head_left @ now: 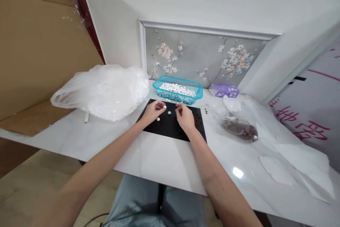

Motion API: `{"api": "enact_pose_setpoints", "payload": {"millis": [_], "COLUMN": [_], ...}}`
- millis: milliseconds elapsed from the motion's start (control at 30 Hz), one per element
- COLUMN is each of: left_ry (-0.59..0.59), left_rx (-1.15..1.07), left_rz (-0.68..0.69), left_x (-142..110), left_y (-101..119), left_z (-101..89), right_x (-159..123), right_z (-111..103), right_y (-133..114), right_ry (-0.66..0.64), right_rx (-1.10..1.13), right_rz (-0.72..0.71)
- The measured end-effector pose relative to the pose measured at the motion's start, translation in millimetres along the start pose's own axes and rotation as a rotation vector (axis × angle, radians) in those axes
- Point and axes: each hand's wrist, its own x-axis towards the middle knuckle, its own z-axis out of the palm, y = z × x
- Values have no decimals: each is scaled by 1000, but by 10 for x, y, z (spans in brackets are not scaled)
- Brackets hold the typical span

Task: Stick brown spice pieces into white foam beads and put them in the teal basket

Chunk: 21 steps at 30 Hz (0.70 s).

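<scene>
Above a black mat [167, 128], my left hand [154, 111] pinches a small white ball [165, 107] between thumb and fingertips. My right hand [185, 116] is closed with its fingertips together, facing the left one across a small gap; whatever it holds is too small to make out. Two loose white balls lie on the mat, one ball [169, 113] between the hands and another ball [158, 119] below my left hand. Tiny brown pieces [197, 120] are scattered to the right of my right hand, on the mat.
Behind the mat stands a blue translucent basket [156, 86] of white balls. A large plastic bag [111, 90] of white material sits left. At right lie a clear bag of brown pieces [240, 129], a purple packet [227, 91] and white sheets [302, 159]. Cardboard [39, 43] stands far left.
</scene>
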Motion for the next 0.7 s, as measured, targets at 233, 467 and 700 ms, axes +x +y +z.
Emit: {"api": "enact_pose_setpoints", "payload": {"millis": [233,467,700], "left_ry": [31,221,37], "left_rx": [-59,-97,-299], "left_rz": [28,61,-24], "left_x": [-75,-81,-279], "left_y": [94,316,420], "left_z": [46,224,399], "right_x": [-56,-169,-209], "right_z": [18,15,-84], "right_y": [-56,-74,141], "right_ry": [16,184,213], "right_rx": [-38,-18,126], "right_rz": [-82,-63,9]}}
